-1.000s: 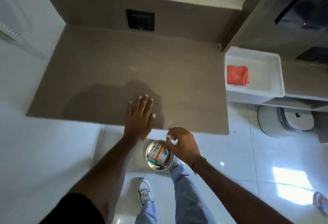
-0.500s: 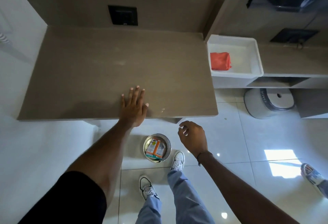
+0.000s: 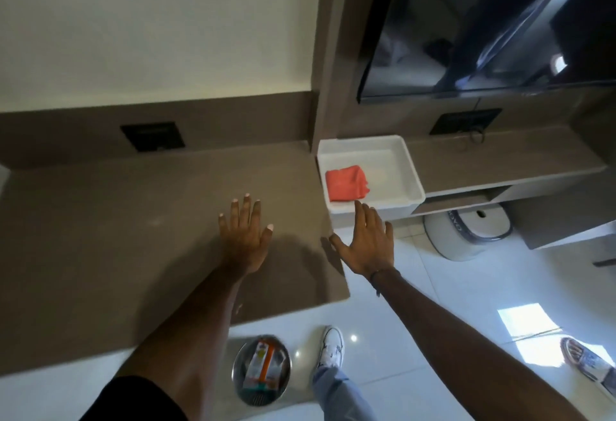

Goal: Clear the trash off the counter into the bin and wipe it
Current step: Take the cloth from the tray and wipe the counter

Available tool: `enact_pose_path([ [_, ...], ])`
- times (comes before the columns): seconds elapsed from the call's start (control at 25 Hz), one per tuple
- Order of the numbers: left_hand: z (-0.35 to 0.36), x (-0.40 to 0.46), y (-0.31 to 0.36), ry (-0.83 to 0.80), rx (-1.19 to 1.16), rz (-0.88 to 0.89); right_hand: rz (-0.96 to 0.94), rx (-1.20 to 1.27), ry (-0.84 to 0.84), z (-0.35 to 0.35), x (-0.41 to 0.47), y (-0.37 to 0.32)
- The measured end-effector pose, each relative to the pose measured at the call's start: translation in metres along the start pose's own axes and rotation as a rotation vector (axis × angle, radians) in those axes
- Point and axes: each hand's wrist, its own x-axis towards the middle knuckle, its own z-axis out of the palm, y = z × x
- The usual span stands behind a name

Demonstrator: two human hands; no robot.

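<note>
The brown counter (image 3: 116,220) fills the left and centre of the head view. My left hand (image 3: 245,237) lies flat on it, fingers spread, holding nothing. My right hand (image 3: 365,242) is open in the air off the counter's right end, its fingertips close to the front rim of a white tray (image 3: 413,174). A folded red cloth (image 3: 346,183) lies in that tray. On the floor below the counter's front edge stands a round metal bin (image 3: 283,354) with an orange and white carton (image 3: 265,367) inside.
A low shelf (image 3: 500,160) runs right of the tray under a dark screen (image 3: 483,27). A white round device (image 3: 466,230) sits on the tiled floor beneath the shelf. My white shoe (image 3: 330,350) is beside the bin. Another person's shoe (image 3: 586,360) shows at the right edge.
My right hand has risen from beside the bin, opened, and reached up and right to the tray with the red cloth. The view tilted upward. My left hand stays flat on the counter.
</note>
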Motion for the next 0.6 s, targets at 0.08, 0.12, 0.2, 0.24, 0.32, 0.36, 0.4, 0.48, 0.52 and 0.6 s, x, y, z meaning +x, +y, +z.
enact_pose_path([
  [0.08,0.006,0.037,0.038,-0.037,-0.010,0.030,0.016,-0.009,-0.021,-0.005,0.044,0.021],
  [0.12,0.011,0.057,0.058,-0.053,-0.021,0.047,0.022,0.008,-0.031,-0.006,0.067,0.033],
  [0.2,0.018,0.090,0.092,-0.050,-0.031,0.089,0.029,0.090,-0.078,-0.006,0.108,0.051],
  [0.24,0.021,0.106,0.108,-0.038,-0.020,0.123,0.050,0.156,-0.126,-0.004,0.128,0.059],
  [0.32,0.028,0.140,0.137,-0.025,0.023,0.221,0.143,0.314,-0.230,0.004,0.167,0.071],
  [0.36,0.033,0.156,0.149,-0.039,0.055,0.270,0.197,0.385,-0.267,0.011,0.184,0.076],
  [0.4,0.039,0.172,0.158,-0.075,0.107,0.304,0.235,0.429,-0.298,0.018,0.197,0.078],
  [0.48,0.050,0.200,0.171,-0.194,0.236,0.334,0.239,0.427,-0.329,0.035,0.218,0.081],
  [0.52,0.056,0.210,0.175,-0.257,0.293,0.337,0.225,0.413,-0.324,0.046,0.227,0.083],
  [0.6,0.065,0.222,0.182,-0.313,0.347,0.328,0.231,0.445,-0.318,0.060,0.235,0.084],
])
